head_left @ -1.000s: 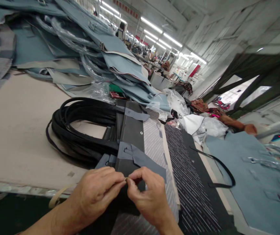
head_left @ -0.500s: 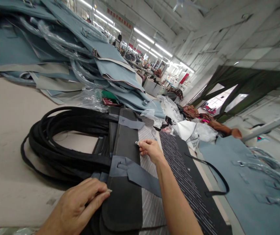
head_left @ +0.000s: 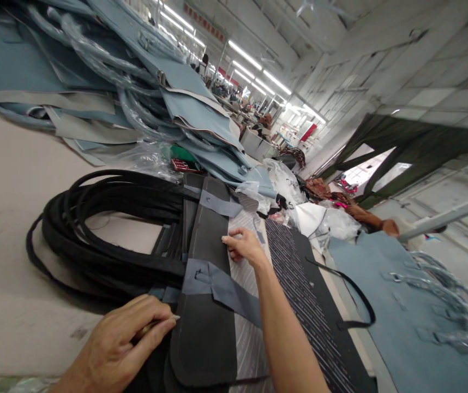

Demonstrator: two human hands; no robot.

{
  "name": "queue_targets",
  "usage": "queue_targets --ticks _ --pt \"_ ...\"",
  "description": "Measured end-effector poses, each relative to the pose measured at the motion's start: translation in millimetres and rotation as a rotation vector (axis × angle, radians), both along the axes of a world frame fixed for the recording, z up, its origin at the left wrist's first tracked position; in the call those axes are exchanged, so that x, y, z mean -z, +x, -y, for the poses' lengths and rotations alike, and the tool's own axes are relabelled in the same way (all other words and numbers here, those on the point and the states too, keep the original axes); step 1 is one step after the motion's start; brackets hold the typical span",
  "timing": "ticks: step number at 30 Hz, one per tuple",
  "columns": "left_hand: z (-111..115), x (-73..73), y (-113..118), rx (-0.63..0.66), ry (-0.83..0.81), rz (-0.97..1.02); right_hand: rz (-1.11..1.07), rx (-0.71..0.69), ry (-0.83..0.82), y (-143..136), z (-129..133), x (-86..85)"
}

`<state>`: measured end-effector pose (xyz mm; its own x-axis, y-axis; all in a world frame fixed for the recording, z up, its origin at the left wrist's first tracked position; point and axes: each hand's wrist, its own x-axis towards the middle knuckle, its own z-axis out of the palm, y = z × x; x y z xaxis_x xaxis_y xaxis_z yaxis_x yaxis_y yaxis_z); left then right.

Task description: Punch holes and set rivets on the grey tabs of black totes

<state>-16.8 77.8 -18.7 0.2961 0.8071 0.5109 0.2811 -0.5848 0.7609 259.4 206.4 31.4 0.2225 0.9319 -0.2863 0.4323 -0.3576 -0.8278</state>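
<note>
A stack of black bag panels lies before me; the top dark panel (head_left: 209, 333) has grey-blue tabs (head_left: 221, 204) across it. Long black handles (head_left: 78, 256) loop out to the left from the stack. At the top panel's right edge, my right hand (head_left: 244, 245) is closed in a pinch, its fingertips on or just over the surface. What it pinches, if anything, is hidden. My left hand (head_left: 131, 333) is closed beside the panel's left edge. A small pale pointed tip shows between its thumb and forefinger; its kind is unclear.
Grey-blue bag pieces (head_left: 197, 84) with plastic-wrapped handles are heaped at the back left. A black panel with white stripes (head_left: 299, 289) lies to the right, then another blue bag piece (head_left: 381, 262). A red calculator (head_left: 183, 165) and clear plastic (head_left: 283, 180) are behind.
My right fingertips have moved slightly left onto the panel's edge. The small silvery piece that showed at them earlier is no longer visible. My left hand keeps its pinch beside the panel.
</note>
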Motion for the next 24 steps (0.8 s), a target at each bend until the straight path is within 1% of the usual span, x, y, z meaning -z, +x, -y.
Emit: queue_targets --ticks 3,4,6,7,9,11,12,13,15,16,18,20,22,24 --pt "0.0 -2.6 -1.2 0.010 -0.045 0.002 0.133 0.031 0.113 -0.2 10.6 -8.1" --pt "0.0 -3.7 -1.7 0.009 -0.065 0.010 0.171 0.038 0.178 -4.8 16.8 -12.9" --pt "-0.2 -7.3 -2.9 0.022 -0.119 0.020 0.210 0.021 0.305 -22.5 33.7 -23.7" --pt "-0.4 -10.0 -3.7 0.029 -0.148 0.024 0.215 -0.033 0.360 -35.0 43.7 -28.7" --pt "-0.5 -16.9 -6.1 0.035 -0.199 0.031 0.272 -0.238 0.469 -63.5 64.1 -35.9" --pt "0.6 -25.0 -9.6 0.021 -0.210 0.035 0.446 -0.450 0.547 -90.4 80.2 -38.5" --pt "1.8 -29.0 -11.7 0.016 -0.194 0.035 0.554 -0.517 0.560 -101.0 85.2 -38.5" --pt "3.4 -32.8 -14.0 0.030 -0.163 0.020 0.647 -0.550 0.553 -108.9 88.3 -38.4" --pt "7.7 -39.1 -18.9 0.056 -0.058 -0.040 0.722 -0.558 0.524 -115.7 90.1 -40.6" --pt "10.1 -41.7 -21.4 0.041 0.016 -0.077 0.715 -0.558 0.531 -114.6 90.1 -44.1" --pt "14.5 -45.8 -25.9 -0.056 0.183 -0.155 0.664 -0.531 0.601 -103.3 91.5 -57.0" --pt "17.4 -48.7 -30.0 -0.154 0.349 -0.232 0.590 -0.426 0.706 -79.4 96.2 -77.1" --pt "18.0 -49.3 -33.6 -0.167 0.491 -0.283 0.491 -0.263 0.765 -42.1 103.9 -99.7" --pt "16.3 -45.4 -36.6 -0.144 0.559 -0.290 0.348 -0.063 0.733 6.8 114.1 -118.9"
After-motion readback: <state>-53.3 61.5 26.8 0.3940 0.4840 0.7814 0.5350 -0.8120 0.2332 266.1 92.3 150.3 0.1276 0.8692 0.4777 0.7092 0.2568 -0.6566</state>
